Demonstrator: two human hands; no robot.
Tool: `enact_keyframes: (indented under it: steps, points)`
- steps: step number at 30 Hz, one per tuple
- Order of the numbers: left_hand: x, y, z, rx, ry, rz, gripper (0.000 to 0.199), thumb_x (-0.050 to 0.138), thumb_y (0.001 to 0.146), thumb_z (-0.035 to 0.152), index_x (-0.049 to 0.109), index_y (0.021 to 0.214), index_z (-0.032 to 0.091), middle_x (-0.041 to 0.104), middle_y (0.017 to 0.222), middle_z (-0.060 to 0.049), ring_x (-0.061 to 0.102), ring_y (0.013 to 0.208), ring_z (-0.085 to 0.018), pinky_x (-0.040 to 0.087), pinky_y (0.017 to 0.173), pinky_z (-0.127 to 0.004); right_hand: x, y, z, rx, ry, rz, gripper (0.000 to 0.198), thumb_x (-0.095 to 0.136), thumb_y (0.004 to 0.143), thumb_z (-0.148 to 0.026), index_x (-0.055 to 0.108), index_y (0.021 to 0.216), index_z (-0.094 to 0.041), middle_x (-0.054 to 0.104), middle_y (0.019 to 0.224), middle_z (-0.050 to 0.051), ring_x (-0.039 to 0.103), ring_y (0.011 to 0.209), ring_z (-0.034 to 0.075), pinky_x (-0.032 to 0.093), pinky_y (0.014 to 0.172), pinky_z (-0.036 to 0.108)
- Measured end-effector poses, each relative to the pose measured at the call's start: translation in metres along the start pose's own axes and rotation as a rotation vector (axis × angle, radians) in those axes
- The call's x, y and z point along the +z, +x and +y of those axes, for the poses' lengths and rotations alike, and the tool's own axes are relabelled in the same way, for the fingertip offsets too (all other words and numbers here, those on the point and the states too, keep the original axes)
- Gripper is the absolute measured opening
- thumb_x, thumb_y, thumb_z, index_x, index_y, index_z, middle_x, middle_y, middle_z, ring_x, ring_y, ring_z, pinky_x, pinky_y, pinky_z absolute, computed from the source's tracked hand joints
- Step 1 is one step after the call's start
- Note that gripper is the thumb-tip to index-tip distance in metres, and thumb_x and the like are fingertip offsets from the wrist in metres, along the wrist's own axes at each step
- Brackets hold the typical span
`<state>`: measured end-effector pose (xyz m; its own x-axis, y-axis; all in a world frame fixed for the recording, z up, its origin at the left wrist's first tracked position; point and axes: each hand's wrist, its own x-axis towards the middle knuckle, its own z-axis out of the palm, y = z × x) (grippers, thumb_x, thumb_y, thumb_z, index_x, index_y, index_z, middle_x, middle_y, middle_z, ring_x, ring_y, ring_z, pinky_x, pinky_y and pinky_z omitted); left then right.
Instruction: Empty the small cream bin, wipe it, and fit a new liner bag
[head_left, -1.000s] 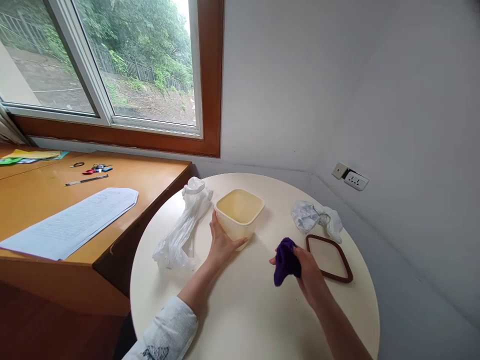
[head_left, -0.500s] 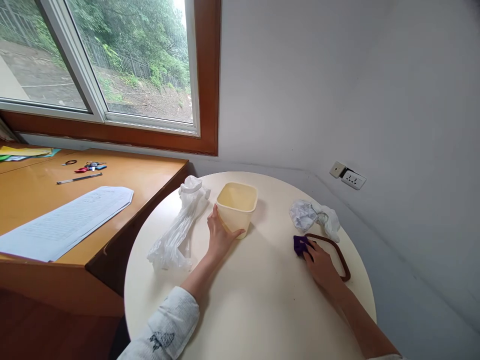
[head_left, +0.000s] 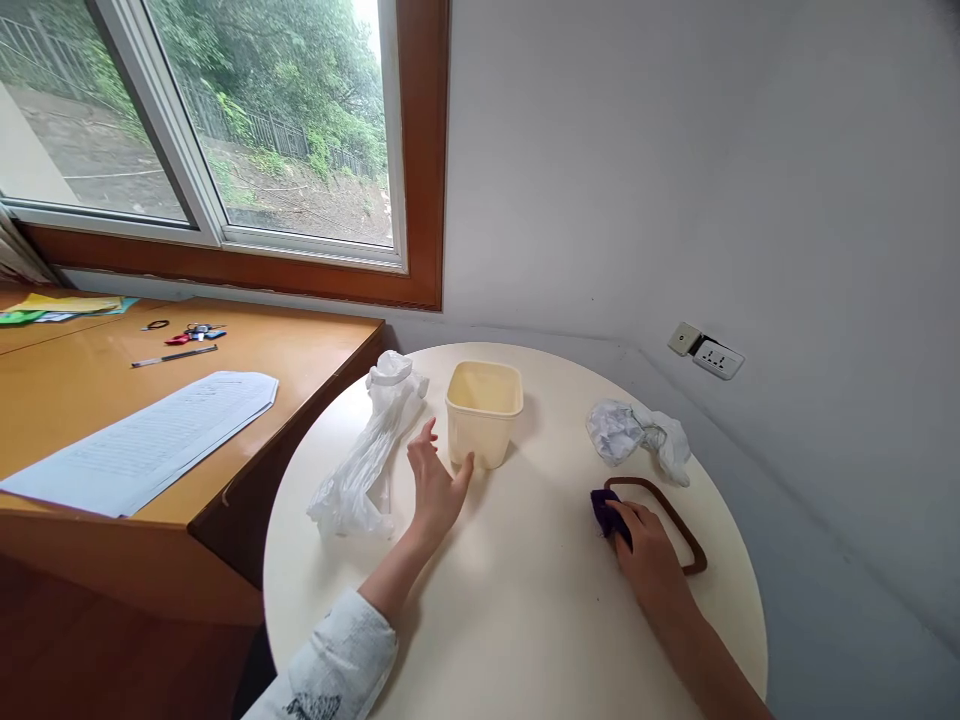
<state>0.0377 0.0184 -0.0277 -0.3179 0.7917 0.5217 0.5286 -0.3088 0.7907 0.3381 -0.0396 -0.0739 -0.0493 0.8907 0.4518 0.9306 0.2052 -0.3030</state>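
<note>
A pale yellow plastic bin (head_left: 480, 435) stands upright on the round white table (head_left: 517, 620). Just to its near left is my left hand (head_left: 436, 485), fingers spread and holding nothing; the thumb is close to the bin's lower wall, and I cannot tell if it touches. My right hand (head_left: 646, 545) is closed on a dark purple cloth (head_left: 609, 515) at the tabletop. Beside that hand lies a brown, rounded rim-like frame (head_left: 679, 515), partly hidden by the hand. Behind it is a knotted clear plastic bag (head_left: 619, 432) with crumpled white contents.
A crumpled white plastic bag (head_left: 367, 460) lies on the table's left side. On the wooden desk (head_left: 315, 345) are papers (head_left: 172, 435), a pen (head_left: 174, 356) and keys (head_left: 199, 333). Wall sockets (head_left: 718, 358) sit above the table's right edge.
My left hand has let go of the bin and drawn slightly away, its fingers spreading. My right hand has pulled the purple cloth a little nearer to me. The view has shifted slightly.
</note>
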Motion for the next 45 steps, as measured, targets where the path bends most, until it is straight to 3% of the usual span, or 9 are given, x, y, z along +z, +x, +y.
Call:
enact_keyframes:
  steps: [3,7,12,17,20,26,30,33,45]
  points:
    - [-0.009,-0.004,0.011,-0.050,-0.171,0.050,0.040,0.054,0.078,0.026,0.041,0.116,0.022,0.043,0.085,-0.002,0.044,0.077,-0.016,0.041,0.063,-0.026,-0.012,-0.006,-0.028,-0.024,0.091,0.057,0.036,0.040,0.079,-0.014,0.053,0.113,-0.018,0.055,0.108,0.011,0.053,0.100,0.024,0.048,0.085,0.042]
    - [-0.006,-0.017,0.023,-0.280,-0.566,-0.245,0.010,0.055,0.078,0.027,0.055,0.085,0.019,0.043,0.064,0.003,0.042,0.058,-0.011,0.036,0.052,-0.021,-0.024,-0.012,-0.073,-0.099,0.205,0.106,0.035,0.042,0.080,-0.012,0.053,0.112,-0.022,0.055,0.109,0.009,0.054,0.103,0.024,0.047,0.087,0.042]
    - [0.008,-0.033,0.034,-0.497,-0.775,-0.444,0.024,0.055,0.079,0.038,0.059,0.085,0.015,0.055,0.074,-0.003,0.057,0.069,-0.015,0.046,0.067,-0.027,-0.024,-0.021,-0.119,-0.226,0.370,0.017,0.039,0.044,0.078,-0.007,0.051,0.114,-0.023,0.055,0.109,0.010,0.053,0.102,0.022,0.048,0.085,0.037]
    - [0.009,-0.037,0.036,-1.207,-1.182,-0.582,0.037,0.054,0.078,0.047,0.057,0.098,0.015,0.061,0.098,-0.009,0.062,0.088,-0.021,0.048,0.074,-0.030,-0.015,-0.025,-0.140,-0.326,0.511,-0.119,0.044,0.042,0.076,-0.002,0.051,0.115,-0.021,0.055,0.111,0.010,0.052,0.101,0.021,0.047,0.087,0.036]
    - [0.010,-0.036,0.032,-1.282,-1.303,-0.639,0.026,0.056,0.079,0.035,0.059,0.092,0.013,0.064,0.098,-0.011,0.062,0.092,-0.022,0.048,0.077,-0.030,-0.011,-0.024,-0.145,-0.324,0.628,-0.223,0.043,0.041,0.077,-0.003,0.053,0.114,-0.021,0.056,0.110,0.009,0.052,0.100,0.020,0.045,0.088,0.037]
    - [0.009,-0.033,0.031,-1.308,-1.341,-0.577,0.024,0.053,0.080,0.028,0.060,0.094,0.009,0.065,0.101,-0.013,0.061,0.099,-0.022,0.047,0.083,-0.029,-0.007,-0.016,-0.146,0.221,1.059,-0.352,0.027,0.047,0.083,-0.025,0.062,0.104,-0.019,0.065,0.100,0.007,0.059,0.094,0.021,0.046,0.085,0.034]
    - [0.006,-0.032,0.034,-1.260,-1.415,-0.633,0.032,0.050,0.082,0.035,0.060,0.095,0.007,0.065,0.100,-0.016,0.063,0.093,-0.022,0.048,0.082,-0.028,-0.008,0.005,-0.136,0.772,1.370,-0.136,0.033,0.056,0.076,-0.038,0.063,0.103,-0.019,0.067,0.102,0.005,0.059,0.097,0.021,0.047,0.083,0.031]
    - [0.006,-0.032,0.032,-1.277,-1.433,-0.602,0.035,0.049,0.083,0.038,0.059,0.096,0.007,0.063,0.104,-0.016,0.061,0.098,-0.022,0.046,0.085,-0.028,-0.006,0.028,-0.126,0.889,1.473,0.030,0.041,0.057,0.075,-0.043,0.059,0.109,-0.020,0.066,0.106,0.004,0.058,0.102,0.021,0.046,0.084,0.032]
    - [0.007,-0.032,0.027,-1.263,-1.443,-0.532,0.048,0.038,0.084,0.052,0.059,0.080,0.010,0.066,0.076,-0.013,0.065,0.080,-0.023,0.051,0.075,-0.032,0.030,0.033,-0.152,0.056,0.718,-0.248,0.030,0.040,0.089,-0.032,0.062,0.107,-0.023,0.062,0.108,0.007,0.054,0.106,0.022,0.043,0.092,0.037]
